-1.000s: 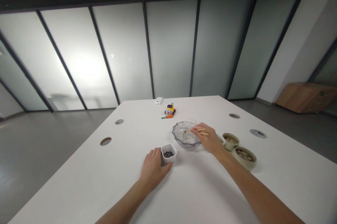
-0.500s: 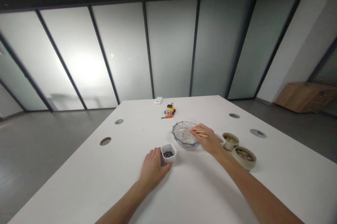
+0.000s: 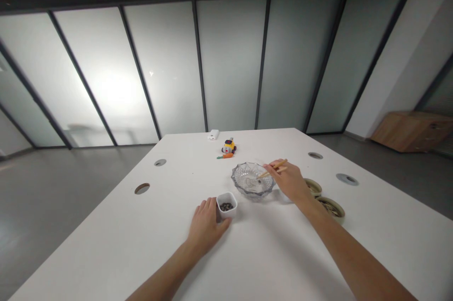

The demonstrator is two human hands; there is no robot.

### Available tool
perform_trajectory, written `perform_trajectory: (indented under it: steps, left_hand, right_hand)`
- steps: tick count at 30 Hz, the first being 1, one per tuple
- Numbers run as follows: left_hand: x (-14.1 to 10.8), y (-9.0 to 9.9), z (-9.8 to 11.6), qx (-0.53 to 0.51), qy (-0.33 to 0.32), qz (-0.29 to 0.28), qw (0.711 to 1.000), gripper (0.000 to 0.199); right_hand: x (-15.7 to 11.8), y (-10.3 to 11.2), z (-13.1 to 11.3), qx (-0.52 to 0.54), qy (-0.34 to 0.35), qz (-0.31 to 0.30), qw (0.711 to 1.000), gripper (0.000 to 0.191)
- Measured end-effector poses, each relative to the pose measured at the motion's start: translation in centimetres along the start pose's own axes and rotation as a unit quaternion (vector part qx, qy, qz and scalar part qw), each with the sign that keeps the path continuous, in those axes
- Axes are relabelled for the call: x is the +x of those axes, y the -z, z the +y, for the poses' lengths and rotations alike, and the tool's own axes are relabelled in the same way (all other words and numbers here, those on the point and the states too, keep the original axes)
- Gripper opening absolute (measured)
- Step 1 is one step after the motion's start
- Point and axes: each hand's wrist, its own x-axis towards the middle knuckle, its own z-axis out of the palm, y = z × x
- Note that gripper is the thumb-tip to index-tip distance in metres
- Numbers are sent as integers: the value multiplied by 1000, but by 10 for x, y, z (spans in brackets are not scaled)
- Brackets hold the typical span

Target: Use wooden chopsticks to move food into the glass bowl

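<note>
The chopsticks (image 3: 281,164) slanted down over the bowl (image 3: 253,193), a clear faceted one with a scalloped rim, their tips inside its outline. Just beside the tips was a small dark bit (image 3: 259,181); whether it was pinched or lying loose in the bowl I could not tell. The right hand (image 3: 289,182) had its grip closed on the chopsticks, above the bowl's right side, the fingers bunched near the rim and the back ends sticking up past them. The left hand (image 3: 207,223) had its grip curled around a white cup (image 3: 227,215) to the near left of the bowl, the fingers along the cup's left side and the thumb at its near side. The cup stood upright, with dark seeds (image 3: 226,206) in it. To the right of the bowl, under the right hand, a white dish (image 3: 286,198) showed only in part. Further right of the bowl stood two green pots (image 3: 340,219), partly covered by the right wrist and forearm; the nearer one held pale pieces. Beyond the bowl lay a toy carrot (image 3: 226,155), with a yellow toy car (image 3: 229,146) just behind it and a white box (image 3: 213,135) farther back. All stood on a white desk (image 3: 159,225).
</note>
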Motion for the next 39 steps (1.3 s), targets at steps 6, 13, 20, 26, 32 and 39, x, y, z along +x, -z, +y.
perform_trajectory:
  steps: [6,13,20,26,32,39]
  left_hand:
    - [0,-2,-2,7,-5,0,1000,26]
    - [1,-1,-2,5,-1,3,1000,27]
    - [0,-1,-1,1,-5,5,1000,27]
    - [0,0,-1,6,-2,2,1000,27]
    - [0,2,0,2,-1,2,1000,28]
    - [-1,3,2,7,2,0,1000,27]
  right_hand:
    - [0,-1,4,-33,-9,-11,999,46]
    - [1,1,4,-50,-15,-21,998,41]
    - [0,1,1,-49,-14,-34,998,40]
    - [0,0,1,-40,-12,-29,999,41]
    - [-2,-4,-2,-26,-9,-23,999,47]
    - [-4,-4,-3,-5,-2,-28,1000,48]
